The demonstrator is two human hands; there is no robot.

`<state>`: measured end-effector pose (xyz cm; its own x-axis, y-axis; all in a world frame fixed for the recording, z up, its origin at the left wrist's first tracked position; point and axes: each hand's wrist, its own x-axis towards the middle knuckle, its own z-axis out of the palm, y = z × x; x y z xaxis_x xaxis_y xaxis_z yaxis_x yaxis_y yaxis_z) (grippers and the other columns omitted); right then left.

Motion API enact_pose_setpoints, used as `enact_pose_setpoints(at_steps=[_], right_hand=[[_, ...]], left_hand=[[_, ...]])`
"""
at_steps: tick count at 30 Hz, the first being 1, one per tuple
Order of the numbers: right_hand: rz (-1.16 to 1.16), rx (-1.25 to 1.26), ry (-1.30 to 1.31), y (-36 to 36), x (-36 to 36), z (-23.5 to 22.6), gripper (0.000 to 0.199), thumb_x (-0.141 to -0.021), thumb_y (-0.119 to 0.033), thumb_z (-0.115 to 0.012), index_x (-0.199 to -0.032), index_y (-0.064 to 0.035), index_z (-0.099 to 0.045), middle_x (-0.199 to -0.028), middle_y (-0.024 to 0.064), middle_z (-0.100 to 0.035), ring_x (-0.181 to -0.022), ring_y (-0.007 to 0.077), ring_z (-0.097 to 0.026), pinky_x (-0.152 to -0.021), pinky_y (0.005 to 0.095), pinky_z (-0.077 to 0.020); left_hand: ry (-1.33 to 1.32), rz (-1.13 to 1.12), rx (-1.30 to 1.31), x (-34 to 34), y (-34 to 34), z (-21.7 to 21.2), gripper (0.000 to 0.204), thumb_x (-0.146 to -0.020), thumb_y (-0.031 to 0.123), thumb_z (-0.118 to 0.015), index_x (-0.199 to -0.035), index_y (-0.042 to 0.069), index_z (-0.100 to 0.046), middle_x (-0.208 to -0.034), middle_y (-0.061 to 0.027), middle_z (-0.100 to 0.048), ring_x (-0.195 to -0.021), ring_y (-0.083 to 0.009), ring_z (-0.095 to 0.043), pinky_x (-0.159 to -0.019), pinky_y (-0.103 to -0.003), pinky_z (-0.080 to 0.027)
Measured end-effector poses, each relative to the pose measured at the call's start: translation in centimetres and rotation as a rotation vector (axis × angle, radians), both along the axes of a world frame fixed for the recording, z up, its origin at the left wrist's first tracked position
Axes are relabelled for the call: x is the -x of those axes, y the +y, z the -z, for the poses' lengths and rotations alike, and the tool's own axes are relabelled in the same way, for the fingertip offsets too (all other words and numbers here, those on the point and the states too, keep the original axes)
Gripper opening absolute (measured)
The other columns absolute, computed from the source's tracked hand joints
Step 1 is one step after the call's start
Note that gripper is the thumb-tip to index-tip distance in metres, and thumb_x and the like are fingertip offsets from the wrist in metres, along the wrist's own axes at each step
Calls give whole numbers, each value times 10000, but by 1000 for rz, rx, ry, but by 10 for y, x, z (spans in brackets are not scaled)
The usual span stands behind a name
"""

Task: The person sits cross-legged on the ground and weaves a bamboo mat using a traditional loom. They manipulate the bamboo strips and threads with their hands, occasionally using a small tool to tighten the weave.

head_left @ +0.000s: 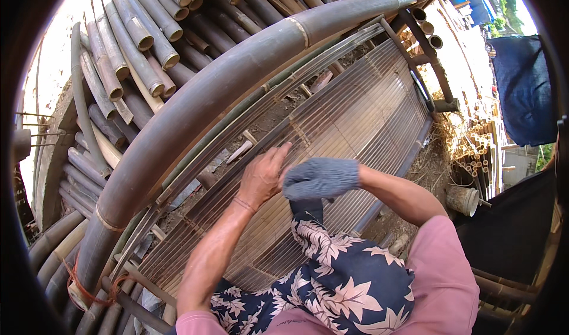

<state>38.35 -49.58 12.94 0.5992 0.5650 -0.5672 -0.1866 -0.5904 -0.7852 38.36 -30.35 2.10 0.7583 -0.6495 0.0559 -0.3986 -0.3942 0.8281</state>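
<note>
A long panel of thin bamboo slats (349,118), crossed by narrow bindings, lies at a slant under both hands. My bare left hand (265,172) is over its middle, the fingers stretched out toward the far side and a cord around the wrist. Right beside it, my right hand (320,179) wears a grey knit glove and is closed, its knuckles almost against the left fingers. Whatever the gloved fingers hold, if anything, is hidden. My knee in leaf-patterned trousers (349,276) covers the panel's near edge.
A thick bamboo pole (207,86) spans the far side, appearing curved. Behind it are stacked cut bamboo poles (139,35). A white bucket (462,200) stands at right, below a hanging dark blue cloth (524,89). Orange twine (95,287) wraps the pole's near end.
</note>
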Motion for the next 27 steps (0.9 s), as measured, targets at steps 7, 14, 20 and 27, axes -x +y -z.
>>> enact_pose_setpoints(at_steps=[7,14,20,27], right_hand=[[596,449,-627,-124,-88,-1,243,-934,-298,-655,-930,-68,-732,-796,59,-689,-635,147,-650,-526,308,-534],[-78,915,-673,-11,-105,146,209,-852,-203,-596,-851,-79,-765,-899,128,-742,-846,279,-723,-743,409,-546],[-484,416,-145,39,-125,191,333,-867,-197,-556,-1102,-10,-699,-1126,223,-693,-1027,387,-674,-873,455,-529],[-283,446,-301,29,-101,140,296,-847,-258,-634,-1050,-67,-736,-1196,162,-679,-1081,342,-644,-924,449,-503]], left_hand=[[403,-604,-503,-13,45,36,289,-929,151,-521,-1163,68,-669,-1083,-202,-692,-999,-393,-665,-872,-478,-526],[729,-361,-471,-52,46,84,593,-909,210,-435,-1426,-80,-438,-1422,-355,-448,-1374,-416,-417,-1155,-401,-318],[799,-256,-375,-69,20,108,476,-939,289,-504,-1288,-26,-583,-1397,-336,-470,-1310,-417,-467,-1075,-420,-378],[616,-659,-490,-42,8,55,370,-936,347,-554,-1045,27,-703,-1155,-272,-653,-1078,-423,-621,-972,-487,-445]])
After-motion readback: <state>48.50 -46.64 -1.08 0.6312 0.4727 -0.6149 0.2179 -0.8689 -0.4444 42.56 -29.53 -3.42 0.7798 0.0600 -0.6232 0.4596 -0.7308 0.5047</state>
